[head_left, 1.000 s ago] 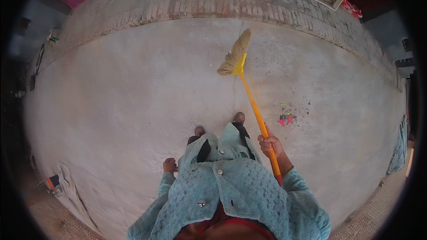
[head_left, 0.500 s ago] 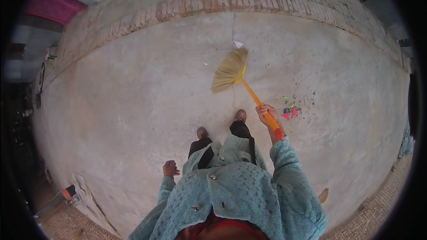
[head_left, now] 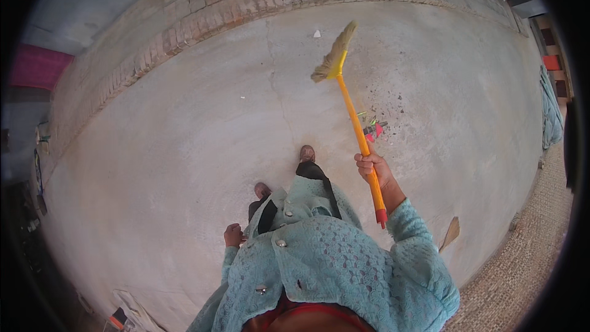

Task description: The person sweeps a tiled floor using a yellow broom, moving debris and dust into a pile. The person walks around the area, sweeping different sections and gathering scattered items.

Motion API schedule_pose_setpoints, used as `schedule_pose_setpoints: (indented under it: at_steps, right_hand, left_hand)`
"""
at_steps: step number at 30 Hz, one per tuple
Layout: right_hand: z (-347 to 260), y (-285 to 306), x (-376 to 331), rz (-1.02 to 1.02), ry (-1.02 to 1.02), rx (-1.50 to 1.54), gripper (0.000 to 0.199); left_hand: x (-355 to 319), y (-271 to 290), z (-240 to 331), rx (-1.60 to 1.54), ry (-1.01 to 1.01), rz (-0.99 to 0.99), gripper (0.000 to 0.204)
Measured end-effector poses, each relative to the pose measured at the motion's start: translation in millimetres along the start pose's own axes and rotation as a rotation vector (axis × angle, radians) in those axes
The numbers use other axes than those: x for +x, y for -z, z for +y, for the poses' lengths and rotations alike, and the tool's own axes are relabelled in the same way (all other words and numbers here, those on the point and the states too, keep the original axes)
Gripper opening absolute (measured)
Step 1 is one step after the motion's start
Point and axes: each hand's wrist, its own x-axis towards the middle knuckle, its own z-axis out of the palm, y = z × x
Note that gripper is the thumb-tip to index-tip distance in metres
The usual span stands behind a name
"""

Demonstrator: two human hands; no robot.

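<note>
View from above of a person standing on a concrete floor (head_left: 153, 166). Left of the broom, the left hand (head_left: 233, 235) hangs empty at the side, fingers loosely curled. The right hand (head_left: 372, 170) is wrapped around the orange handle of a broom (head_left: 351, 114), whose straw head is lifted off the floor. Right of the broom, a small pile of pink and green litter (head_left: 373, 128) lies close to its handle. Sweeping well probably means lowering the bristles flat beyond the litter and pulling with short, steady strokes.

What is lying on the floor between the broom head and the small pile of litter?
Only bare concrete floor, perhaps with fine dust, lies between the broom head and the litter pile. The head view shows this stretch.
</note>
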Motion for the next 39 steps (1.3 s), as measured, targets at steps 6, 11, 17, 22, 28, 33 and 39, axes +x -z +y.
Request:
schedule_pose_setpoints:
  at_steps: [6,11,17,22,28,33,39]
  right_hand:
    - [71.9,-11.4,46.6,-0.163,-0.345,0.009,0.067]
    - [128.1,-17.8,150.2,-0.203,-0.627,0.027,0.058]
    - [133.7,-19.2,252.1,-0.057,-0.707,-0.004,0.024]
    - [40.4,10.3,243.5,-0.049,-0.488,0.293,0.015]
    - [-85.4,53.3,185.9,-0.089,-0.128,0.190,0.013]
    - [-103.4,21.2,123.4,-0.067,0.034,0.113,0.010]
    - [-86.4,-17.8,64.7,-0.116,-0.002,0.043,0.021]
  left_hand:
    - [-7.0,11.7,-5.0,-0.002,-0.021,0.017,0.027]
    - [-29.5,22.8,-5.0,-0.067,0.105,0.095,0.027]
    - [-41.7,34.6,-46.0,-0.175,0.121,0.143,0.024]
    - [-49.6,26.2,-49.1,-0.134,0.141,0.130,0.022]
    - [-27.1,7.9,-28.4,-0.179,0.101,0.092,0.024]
    - [-22.2,-7.6,13.6,-0.185,0.111,0.104,0.024]
    - [-36.6,-19.9,48.5,-0.156,0.096,0.137,0.022]
